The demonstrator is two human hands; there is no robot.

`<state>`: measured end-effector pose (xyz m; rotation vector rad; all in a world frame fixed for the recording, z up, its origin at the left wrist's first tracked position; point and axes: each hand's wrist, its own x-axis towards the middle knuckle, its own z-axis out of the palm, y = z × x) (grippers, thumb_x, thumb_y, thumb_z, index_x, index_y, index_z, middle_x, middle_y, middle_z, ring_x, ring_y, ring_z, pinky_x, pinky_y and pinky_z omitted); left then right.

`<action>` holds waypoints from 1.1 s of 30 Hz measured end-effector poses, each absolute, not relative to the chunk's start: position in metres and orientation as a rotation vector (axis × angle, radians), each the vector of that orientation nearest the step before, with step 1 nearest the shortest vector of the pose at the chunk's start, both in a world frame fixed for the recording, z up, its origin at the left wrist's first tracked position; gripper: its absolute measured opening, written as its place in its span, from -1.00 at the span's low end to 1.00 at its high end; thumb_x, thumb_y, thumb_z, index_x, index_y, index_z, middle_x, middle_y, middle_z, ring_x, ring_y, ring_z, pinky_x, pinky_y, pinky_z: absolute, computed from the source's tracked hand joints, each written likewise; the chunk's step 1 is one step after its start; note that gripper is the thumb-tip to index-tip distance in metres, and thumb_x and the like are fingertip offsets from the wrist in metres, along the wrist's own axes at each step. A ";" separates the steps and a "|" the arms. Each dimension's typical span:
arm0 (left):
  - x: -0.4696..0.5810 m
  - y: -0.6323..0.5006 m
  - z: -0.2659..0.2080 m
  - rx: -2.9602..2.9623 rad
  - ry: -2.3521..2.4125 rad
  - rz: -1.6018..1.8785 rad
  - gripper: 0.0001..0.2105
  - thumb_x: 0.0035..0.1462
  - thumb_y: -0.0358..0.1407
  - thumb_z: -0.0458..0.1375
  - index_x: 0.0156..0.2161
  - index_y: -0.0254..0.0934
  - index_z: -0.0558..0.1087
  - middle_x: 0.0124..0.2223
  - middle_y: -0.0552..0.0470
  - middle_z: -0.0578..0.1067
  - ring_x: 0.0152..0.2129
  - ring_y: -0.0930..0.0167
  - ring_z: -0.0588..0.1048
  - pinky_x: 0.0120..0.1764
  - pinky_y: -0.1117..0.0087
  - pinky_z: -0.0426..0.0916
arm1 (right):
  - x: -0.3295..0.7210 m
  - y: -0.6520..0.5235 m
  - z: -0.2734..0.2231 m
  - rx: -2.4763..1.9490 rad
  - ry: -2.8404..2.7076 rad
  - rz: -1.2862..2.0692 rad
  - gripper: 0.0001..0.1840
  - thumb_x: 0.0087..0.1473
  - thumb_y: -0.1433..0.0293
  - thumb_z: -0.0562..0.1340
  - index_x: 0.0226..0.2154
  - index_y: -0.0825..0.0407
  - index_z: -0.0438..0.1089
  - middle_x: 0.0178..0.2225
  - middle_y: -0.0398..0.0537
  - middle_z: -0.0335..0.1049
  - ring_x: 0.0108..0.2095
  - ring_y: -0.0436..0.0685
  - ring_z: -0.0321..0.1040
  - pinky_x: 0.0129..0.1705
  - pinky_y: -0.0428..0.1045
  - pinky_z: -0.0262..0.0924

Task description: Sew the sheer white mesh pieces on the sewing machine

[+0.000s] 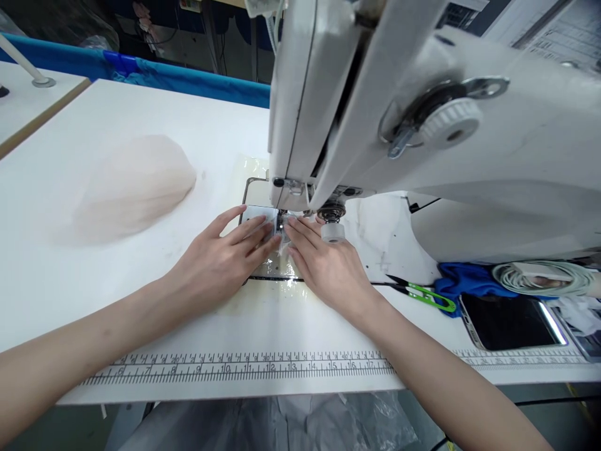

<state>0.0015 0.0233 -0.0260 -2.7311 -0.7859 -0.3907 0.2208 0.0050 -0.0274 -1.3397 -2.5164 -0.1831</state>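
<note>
My left hand (230, 250) lies palm down on the sewing machine's bed, its fingers stretched out and spread just left of the presser foot (280, 220). To the right of the foot, my right hand (326, 260) rests with fingers extended flat and close together. A small whitish, see-through bit of material (284, 249) shows between the fingertips; its full shape is hidden. Above both hands stands the white sewing machine head (300, 106). A piece of sheer, pale pink fabric (141, 181) lies on the white table left of my left hand.
Green-handled thread snips (429, 297) lie right of my right hand. Beyond them are a smartphone (511, 322), a blue cloth (453, 282) and a coiled pale green strip (539, 275). A printed ruler (248, 369) runs along the front edge; a blue cloth trough (197, 81) lines the back.
</note>
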 end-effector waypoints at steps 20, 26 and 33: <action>0.001 0.022 -0.029 -2.700 -0.815 -0.471 -0.63 0.22 -0.53 -0.02 0.10 -0.36 0.40 0.09 -0.07 0.50 0.13 0.26 0.38 0.28 0.06 0.04 | 0.222 -0.009 -0.025 -1.089 -2.457 -0.266 -0.77 0.25 0.42 0.14 -0.16 0.09 0.50 -0.12 -0.03 0.53 -0.12 0.10 0.42 0.08 0.05 0.23; 0.000 0.020 -0.029 -2.698 -0.802 -0.481 -0.67 0.25 -0.49 0.02 0.09 -0.36 0.42 0.07 -0.04 0.51 0.13 0.25 0.38 0.30 0.07 -0.01 | 0.224 -0.010 -0.025 -1.045 -2.476 -0.296 -0.78 0.25 0.41 0.15 -0.18 0.09 0.50 -0.11 -0.01 0.53 -0.12 0.10 0.41 0.03 0.05 0.24; 0.000 0.020 -0.029 -2.706 -0.831 -0.476 -0.66 0.24 -0.50 0.01 0.08 -0.32 0.43 0.07 -0.01 0.52 0.12 0.26 0.39 0.29 0.06 0.04 | 0.223 -0.010 -0.025 -1.047 -2.478 -0.322 -0.79 0.24 0.41 0.16 -0.18 0.09 0.51 -0.11 -0.03 0.54 -0.17 0.08 0.43 -0.03 0.04 0.28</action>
